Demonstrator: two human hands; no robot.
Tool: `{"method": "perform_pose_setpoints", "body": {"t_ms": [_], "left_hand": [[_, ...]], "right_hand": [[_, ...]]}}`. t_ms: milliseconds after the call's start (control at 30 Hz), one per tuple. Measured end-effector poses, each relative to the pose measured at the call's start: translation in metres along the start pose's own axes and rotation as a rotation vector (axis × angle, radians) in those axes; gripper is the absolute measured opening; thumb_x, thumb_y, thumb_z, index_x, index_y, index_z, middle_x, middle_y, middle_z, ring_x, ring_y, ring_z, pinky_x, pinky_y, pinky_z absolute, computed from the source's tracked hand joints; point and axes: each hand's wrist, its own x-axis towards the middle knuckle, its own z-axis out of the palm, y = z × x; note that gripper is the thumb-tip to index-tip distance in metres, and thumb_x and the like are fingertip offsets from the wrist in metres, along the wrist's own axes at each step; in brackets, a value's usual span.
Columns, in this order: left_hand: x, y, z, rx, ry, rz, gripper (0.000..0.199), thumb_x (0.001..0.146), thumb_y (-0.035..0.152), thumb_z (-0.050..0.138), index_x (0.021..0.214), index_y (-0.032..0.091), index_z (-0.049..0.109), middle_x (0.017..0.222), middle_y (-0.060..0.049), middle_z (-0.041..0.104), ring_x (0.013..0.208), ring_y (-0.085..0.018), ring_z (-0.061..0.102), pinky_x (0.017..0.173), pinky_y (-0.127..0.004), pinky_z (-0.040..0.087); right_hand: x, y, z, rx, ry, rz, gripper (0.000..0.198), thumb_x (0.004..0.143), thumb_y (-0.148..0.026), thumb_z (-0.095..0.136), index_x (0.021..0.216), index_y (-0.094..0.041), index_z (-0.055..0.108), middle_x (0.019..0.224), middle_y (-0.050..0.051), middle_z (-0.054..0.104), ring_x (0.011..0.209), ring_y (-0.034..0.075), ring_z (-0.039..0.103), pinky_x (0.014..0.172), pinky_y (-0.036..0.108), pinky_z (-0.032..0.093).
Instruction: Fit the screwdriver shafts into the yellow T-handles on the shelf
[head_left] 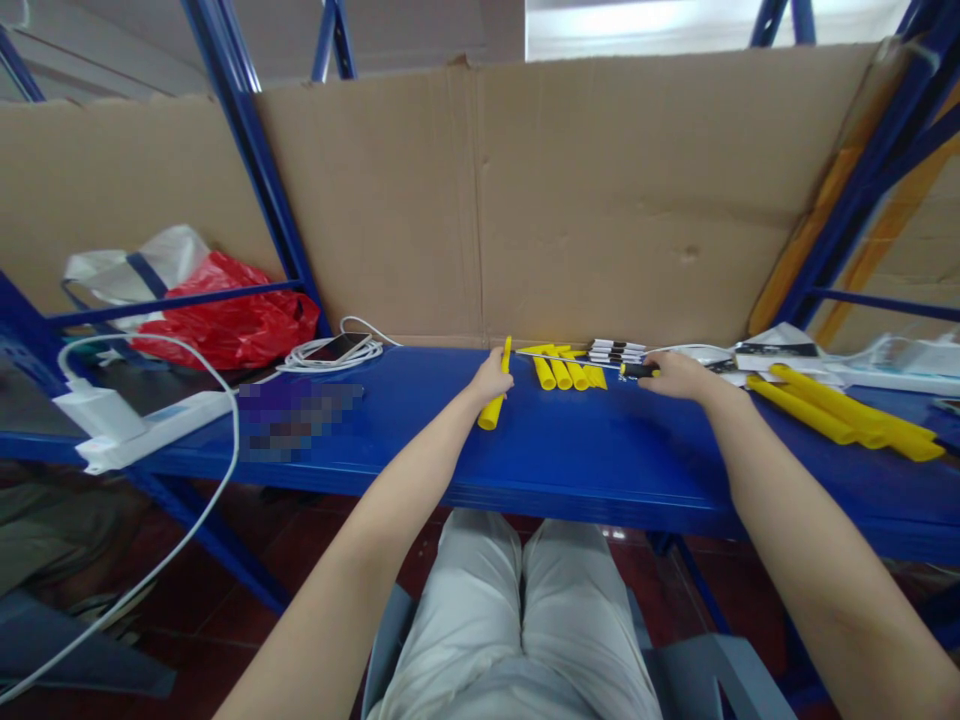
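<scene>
My left hand (491,378) is closed around a yellow tube (492,411), which slants on the blue table with its round end toward me. In my right hand (679,375) is a screwdriver (636,370) with a black and yellow handle. Its long thin shaft points left and passes above a row of several yellow tubes (564,372). The tip comes close to the tube in my left hand; whether they touch I cannot tell. Behind the shaft lies a small stack of black-and-white packets (616,351).
More yellow tubes (844,412) lie at the right beside white papers (780,347). A coiled white cable with a phone (341,346) and a power strip (161,428) are at the left, near a red plastic bag (225,315). A cardboard wall (585,200) closes off the table's back.
</scene>
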Motion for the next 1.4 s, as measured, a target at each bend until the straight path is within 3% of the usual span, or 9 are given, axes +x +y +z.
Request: {"method": "perform_pose_setpoints", "body": {"t_ms": [300, 467, 700, 867, 1033, 1167, 1400], "left_hand": [[-0.002, 0.002, 0.000, 0.019, -0.007, 0.031, 0.077, 0.078, -0.006, 0.057, 0.149, 0.016, 0.038, 0.125, -0.015, 0.066, 0.081, -0.019, 0.074, 0.054, -0.021, 0.054], [-0.003, 0.003, -0.001, 0.047, -0.018, 0.021, 0.074, 0.081, -0.006, 0.054, 0.149, 0.015, 0.038, 0.120, -0.014, 0.067, 0.081, -0.019, 0.074, 0.053, -0.020, 0.052], [-0.001, 0.001, -0.001, 0.037, -0.014, 0.024, 0.074, 0.080, -0.005, 0.057, 0.148, 0.016, 0.039, 0.120, -0.014, 0.067, 0.080, -0.018, 0.073, 0.054, -0.020, 0.053], [0.000, 0.000, -0.001, 0.026, -0.020, 0.028, 0.075, 0.078, -0.004, 0.058, 0.148, 0.016, 0.040, 0.122, -0.014, 0.067, 0.080, -0.018, 0.073, 0.055, -0.021, 0.054], [0.002, -0.002, 0.000, 0.019, -0.023, 0.047, 0.077, 0.077, -0.005, 0.058, 0.148, 0.016, 0.040, 0.126, -0.014, 0.066, 0.079, -0.018, 0.073, 0.053, -0.021, 0.054], [0.003, -0.003, 0.001, 0.021, -0.017, 0.058, 0.077, 0.076, -0.005, 0.058, 0.149, 0.015, 0.040, 0.123, -0.015, 0.067, 0.077, -0.018, 0.072, 0.052, -0.021, 0.053], [0.006, -0.008, 0.001, 0.019, -0.015, 0.067, 0.080, 0.075, -0.004, 0.059, 0.150, 0.018, 0.039, 0.129, -0.014, 0.066, 0.076, -0.016, 0.072, 0.051, -0.019, 0.052]], "right_hand": [[0.002, 0.005, 0.005, -0.064, 0.070, 0.023, 0.025, 0.077, -0.041, 0.064, 0.093, -0.024, 0.071, 0.087, 0.009, 0.076, 0.086, 0.029, 0.070, 0.066, 0.033, 0.046], [0.001, 0.003, 0.009, -0.047, 0.134, 0.061, 0.037, 0.078, -0.044, 0.067, 0.106, -0.021, 0.064, 0.090, 0.013, 0.075, 0.082, 0.029, 0.069, 0.064, 0.033, 0.043], [-0.001, -0.002, 0.000, -0.007, 0.006, 0.007, 0.028, 0.080, -0.033, 0.060, 0.102, -0.020, 0.069, 0.095, 0.012, 0.076, 0.090, 0.028, 0.070, 0.071, 0.032, 0.046], [0.000, 0.000, 0.000, -0.028, 0.024, -0.016, 0.021, 0.078, -0.033, 0.061, 0.092, -0.023, 0.071, 0.089, 0.010, 0.076, 0.088, 0.027, 0.070, 0.070, 0.032, 0.046], [0.000, 0.000, 0.002, -0.031, 0.064, 0.046, 0.029, 0.076, -0.036, 0.066, 0.101, -0.021, 0.069, 0.093, 0.014, 0.076, 0.086, 0.030, 0.069, 0.068, 0.033, 0.045], [0.000, -0.001, 0.002, 0.001, 0.010, 0.049, 0.035, 0.076, -0.037, 0.065, 0.106, -0.019, 0.069, 0.096, 0.015, 0.076, 0.089, 0.030, 0.070, 0.070, 0.034, 0.046], [0.001, 0.003, 0.000, 0.038, -0.041, -0.024, 0.028, 0.079, -0.034, 0.058, 0.095, -0.020, 0.075, 0.090, 0.011, 0.077, 0.084, 0.026, 0.070, 0.070, 0.031, 0.047]]}}
